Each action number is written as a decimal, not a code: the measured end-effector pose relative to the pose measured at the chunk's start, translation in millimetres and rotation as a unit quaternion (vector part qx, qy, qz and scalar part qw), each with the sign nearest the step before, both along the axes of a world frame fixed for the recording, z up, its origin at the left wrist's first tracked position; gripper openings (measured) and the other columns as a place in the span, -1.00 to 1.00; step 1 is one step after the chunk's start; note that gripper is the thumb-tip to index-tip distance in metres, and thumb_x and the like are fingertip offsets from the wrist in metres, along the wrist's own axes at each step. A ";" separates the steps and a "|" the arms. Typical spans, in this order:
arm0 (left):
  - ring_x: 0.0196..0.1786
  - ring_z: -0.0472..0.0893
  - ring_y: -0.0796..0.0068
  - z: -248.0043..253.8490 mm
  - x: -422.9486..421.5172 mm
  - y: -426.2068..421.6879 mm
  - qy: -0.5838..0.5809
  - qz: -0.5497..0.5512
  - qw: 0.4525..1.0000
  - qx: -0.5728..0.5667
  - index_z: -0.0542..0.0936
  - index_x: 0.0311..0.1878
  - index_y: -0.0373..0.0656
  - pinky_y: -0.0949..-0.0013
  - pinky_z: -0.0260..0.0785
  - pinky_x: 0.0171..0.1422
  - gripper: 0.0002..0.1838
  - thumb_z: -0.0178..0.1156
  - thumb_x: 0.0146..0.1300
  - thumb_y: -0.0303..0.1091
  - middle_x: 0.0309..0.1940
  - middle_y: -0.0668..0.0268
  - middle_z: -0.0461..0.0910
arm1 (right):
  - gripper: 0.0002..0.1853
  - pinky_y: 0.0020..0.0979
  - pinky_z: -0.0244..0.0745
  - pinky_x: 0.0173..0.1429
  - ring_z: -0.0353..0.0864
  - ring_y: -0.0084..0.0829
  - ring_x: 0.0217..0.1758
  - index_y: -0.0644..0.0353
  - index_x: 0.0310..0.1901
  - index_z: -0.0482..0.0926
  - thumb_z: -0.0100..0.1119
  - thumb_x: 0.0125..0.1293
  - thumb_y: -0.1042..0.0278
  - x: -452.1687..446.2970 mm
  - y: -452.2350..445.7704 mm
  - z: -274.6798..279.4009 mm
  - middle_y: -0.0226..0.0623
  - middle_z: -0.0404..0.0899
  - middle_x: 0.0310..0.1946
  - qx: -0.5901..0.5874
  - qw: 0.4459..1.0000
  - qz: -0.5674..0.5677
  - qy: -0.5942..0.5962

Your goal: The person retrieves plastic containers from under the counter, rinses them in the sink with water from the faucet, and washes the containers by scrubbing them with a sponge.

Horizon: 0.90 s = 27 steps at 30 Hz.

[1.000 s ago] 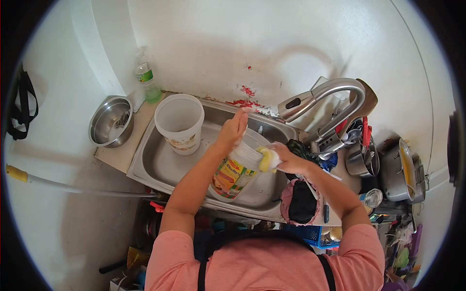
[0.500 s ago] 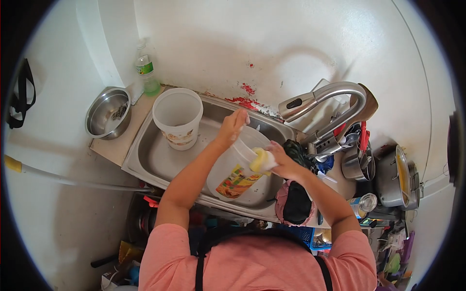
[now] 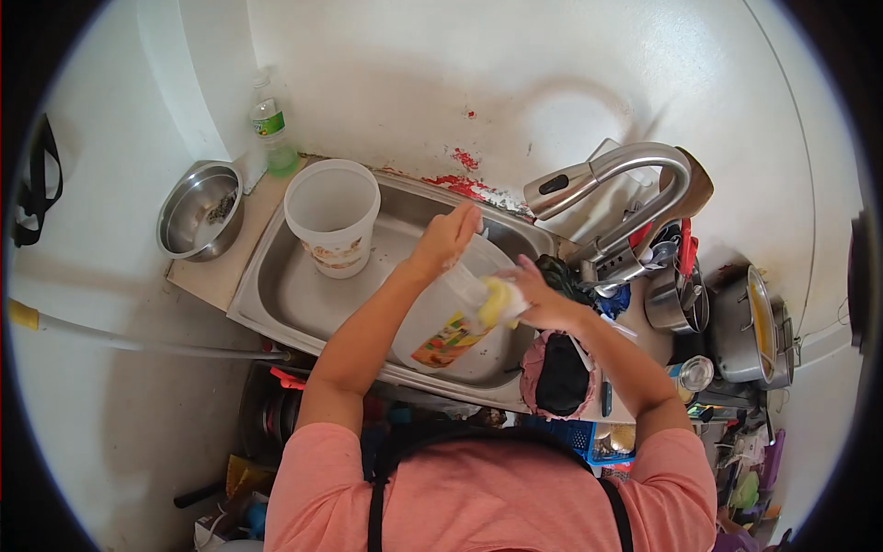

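Observation:
Over the steel sink (image 3: 276, 299), a translucent plastic tub (image 3: 449, 342) with a colourful label lies tilted. At its rim, my left hand (image 3: 449, 241) is closed on the upper edge. My right hand (image 3: 543, 299) presses a foamy yellow sponge (image 3: 495, 302) against the tub's side near the rim; the fingers are a little blurred. To the left, a second translucent tub (image 3: 333, 207) stands upright in the basin, apart from both hands.
A curved steel faucet (image 3: 644, 158) reaches over the back right. Left of the sink are a steel bowl (image 3: 198, 216) and a green-labelled bottle (image 3: 270, 129). Pots (image 3: 743, 327), a can (image 3: 696, 373) and a pink-and-black cloth bundle (image 3: 559, 374) crowd the right side.
The sponge and my right hand have shifted slightly along the tub's side, and the tub has turned a little. The whole view has moved slightly.

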<state>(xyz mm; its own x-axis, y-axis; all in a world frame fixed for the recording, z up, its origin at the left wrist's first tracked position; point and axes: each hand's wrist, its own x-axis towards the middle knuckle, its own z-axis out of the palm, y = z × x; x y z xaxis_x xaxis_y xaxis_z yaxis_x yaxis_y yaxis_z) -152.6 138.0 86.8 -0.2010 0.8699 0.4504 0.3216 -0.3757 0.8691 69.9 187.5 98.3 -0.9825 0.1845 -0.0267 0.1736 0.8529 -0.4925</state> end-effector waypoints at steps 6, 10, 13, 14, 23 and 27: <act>-0.44 0.50 -0.05 3.2 15.5 4.3 0.048 -0.044 0.998 -0.015 0.44 -0.29 -0.21 0.16 0.32 -0.35 -0.70 -0.08 0.35 -0.15 -0.55 0.04 0.51 | -0.71 -0.03 -0.08 0.38 0.36 -0.15 0.15 -0.01 -0.09 0.56 0.09 0.11 0.34 -37.1 -23.0 -20.3 -0.21 0.48 -0.01 -0.043 0.988 -0.140 0.045; -0.44 0.51 -0.03 0.8 -2.1 6.4 0.065 -0.063 0.996 -0.028 0.44 -0.27 -0.19 0.17 0.32 -0.35 -0.73 -0.05 0.33 -0.15 -0.55 0.05 0.51 | -0.69 -0.13 0.03 0.36 0.39 -0.12 0.10 0.06 -0.12 0.56 0.15 0.02 0.38 -3.3 -15.7 -14.8 -0.19 0.48 -0.02 -0.030 0.994 -0.050 0.090; -0.49 0.47 -0.02 5.0 0.1 -1.1 0.077 -0.088 0.993 0.012 0.43 -0.29 -0.19 0.25 0.30 -0.40 -0.75 -0.04 0.32 -0.19 -0.57 0.05 0.47 | -0.61 -0.21 0.10 0.31 0.37 -0.17 0.10 0.09 -0.06 0.52 0.21 -0.02 0.42 20.2 -16.9 6.0 -0.19 0.45 0.01 -0.021 0.997 -0.018 0.075; -0.51 0.46 -0.01 4.4 3.9 -1.1 0.097 -0.080 0.992 0.008 0.43 -0.29 -0.19 0.24 0.29 -0.41 -0.76 -0.03 0.32 -0.19 -0.59 0.05 0.46 | -0.55 -0.26 0.13 0.28 0.35 -0.23 0.12 0.09 0.00 0.49 0.23 -0.01 0.45 25.9 -13.4 9.0 -0.24 0.42 0.03 0.011 0.999 -0.008 0.033; -0.57 0.47 0.00 5.6 21.3 1.0 0.188 -0.066 0.979 0.036 0.43 -0.31 -0.14 0.15 0.27 -0.47 -0.78 0.03 0.27 -0.18 -0.66 0.08 0.44 | -0.44 -0.45 0.31 0.13 0.45 -0.45 0.06 0.21 0.23 0.24 0.13 0.18 0.39 -6.2 -55.3 43.4 -0.28 0.46 0.00 -0.388 0.871 -0.300 -0.019; -0.57 0.49 0.00 3.5 31.5 2.1 0.222 -0.045 0.972 0.067 0.43 -0.30 -0.09 0.12 0.30 -0.48 -0.80 0.05 0.25 -0.17 -0.68 0.13 0.46 | -0.52 -0.44 0.37 0.06 0.48 -0.46 -0.02 0.26 0.16 0.30 0.10 0.19 0.41 -18.0 -37.9 19.5 -0.27 0.48 -0.08 -0.563 0.738 -0.364 0.076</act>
<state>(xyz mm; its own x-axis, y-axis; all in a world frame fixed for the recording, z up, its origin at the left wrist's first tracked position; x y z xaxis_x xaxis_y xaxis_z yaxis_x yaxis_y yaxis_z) -121.1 140.2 90.3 0.1135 0.8024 0.5859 0.6141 -0.5202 0.5935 51.9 149.7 117.8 -0.6406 0.6105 -0.4658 0.2537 -0.4042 -0.8788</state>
